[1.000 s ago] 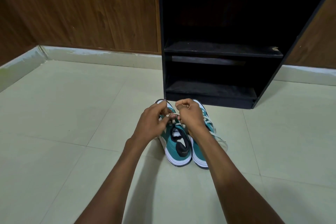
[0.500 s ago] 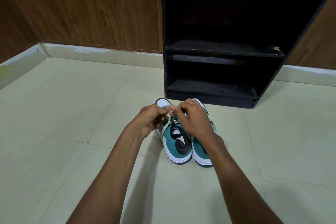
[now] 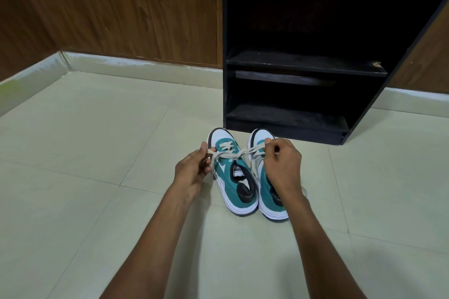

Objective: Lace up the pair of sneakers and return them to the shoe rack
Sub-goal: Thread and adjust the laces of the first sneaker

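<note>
On floor tiles before the shoe rack (image 3: 286, 63) — sneakers (image 3: 233, 177). Left hand (image 3: 192, 170) and right hand (image 3: 281, 165), bunched together a second ago, now pinch lace (image 3: 245, 152) ends pulled apart — knot tightening; racking remains.

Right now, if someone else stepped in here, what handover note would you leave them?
Left hand pinches one end of the cream lace; right hand pinches the other, pulled apart across the left sneaker.
Both sneakers stand side by side on the floor before the black shoe rack, toes toward it.
Done: left sneaker's lace threaded, being tightened.
Left: finish its tie, check the right sneaker (partly hidden), shelve both.
</note>
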`<state>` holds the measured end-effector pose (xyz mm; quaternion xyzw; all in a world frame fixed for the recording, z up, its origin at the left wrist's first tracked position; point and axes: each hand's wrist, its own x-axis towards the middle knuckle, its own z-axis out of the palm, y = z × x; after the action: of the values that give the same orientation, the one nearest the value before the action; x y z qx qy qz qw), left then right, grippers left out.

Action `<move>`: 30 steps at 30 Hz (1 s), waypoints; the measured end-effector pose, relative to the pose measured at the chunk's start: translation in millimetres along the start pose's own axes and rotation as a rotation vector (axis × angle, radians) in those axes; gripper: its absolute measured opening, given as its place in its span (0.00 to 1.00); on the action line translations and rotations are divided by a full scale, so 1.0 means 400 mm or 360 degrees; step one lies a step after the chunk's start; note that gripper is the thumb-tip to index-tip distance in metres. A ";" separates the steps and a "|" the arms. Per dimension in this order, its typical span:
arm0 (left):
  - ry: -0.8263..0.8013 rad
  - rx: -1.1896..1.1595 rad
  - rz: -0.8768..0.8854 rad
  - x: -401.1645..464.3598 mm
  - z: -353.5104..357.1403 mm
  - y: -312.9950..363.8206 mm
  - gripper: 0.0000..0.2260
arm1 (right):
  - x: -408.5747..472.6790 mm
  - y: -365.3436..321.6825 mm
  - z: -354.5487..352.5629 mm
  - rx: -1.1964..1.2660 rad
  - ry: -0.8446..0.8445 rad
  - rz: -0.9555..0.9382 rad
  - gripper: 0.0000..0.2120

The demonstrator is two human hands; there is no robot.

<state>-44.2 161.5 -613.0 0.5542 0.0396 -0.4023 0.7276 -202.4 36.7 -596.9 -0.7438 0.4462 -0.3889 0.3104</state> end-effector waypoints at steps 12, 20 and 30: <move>-0.0278 -0.0526 0.0428 -0.042 0.094 -0.006 0.12 | 0.031 -0.100 0.105 0.1733 -0.0093 0.1224 0.12; -0.0214 -0.0516 0.0341 -0.039 0.077 -0.040 0.16 | 0.136 -0.066 0.161 0.1377 -0.0231 0.1376 0.17; -0.0005 -0.0481 0.0352 -0.085 0.084 -0.043 0.14 | 0.153 -0.055 0.236 0.0768 -0.0163 0.1148 0.15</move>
<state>-91.0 150.8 -596.2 0.4389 0.0374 -0.3101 0.8425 -94.1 1.1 -608.2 -0.4649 0.5579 -0.3114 0.6130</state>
